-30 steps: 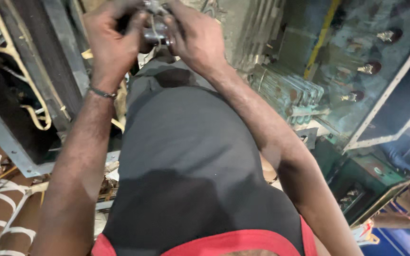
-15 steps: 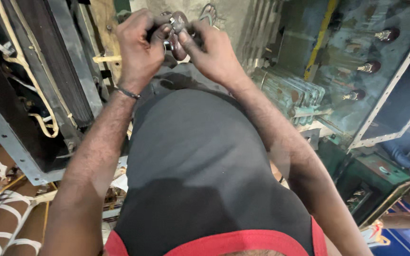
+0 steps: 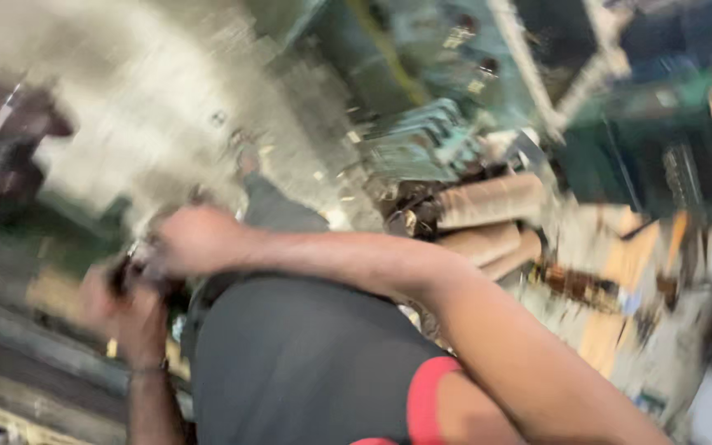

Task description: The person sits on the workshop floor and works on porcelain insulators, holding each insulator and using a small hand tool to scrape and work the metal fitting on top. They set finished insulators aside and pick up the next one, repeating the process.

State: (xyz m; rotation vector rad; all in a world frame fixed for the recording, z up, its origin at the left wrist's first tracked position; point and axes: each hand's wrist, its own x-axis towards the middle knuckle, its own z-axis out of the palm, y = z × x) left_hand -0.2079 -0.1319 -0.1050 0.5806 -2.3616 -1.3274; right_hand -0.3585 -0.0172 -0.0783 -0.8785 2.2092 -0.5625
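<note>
The picture is heavily blurred by motion. My left hand (image 3: 125, 317) and my right hand (image 3: 195, 241) meet at the left of the view, both closed around a small dark metal part (image 3: 129, 268) held between them. Its shape cannot be made out. My right forearm runs across the middle toward the lower right. My dark grey shirt with a red sleeve edge (image 3: 306, 363) fills the lower centre.
Brown cardboard tubes (image 3: 488, 218) lie right of centre. A stack of greenish glass sheets (image 3: 426, 140) sits above them. Wooden and cardboard clutter (image 3: 620, 272) spreads at the right. A dark metal frame (image 3: 35, 363) runs along the lower left.
The view has swung sharply to the right and blurred. My hands, still joined on the small part, now sit at the left instead of top centre.
</note>
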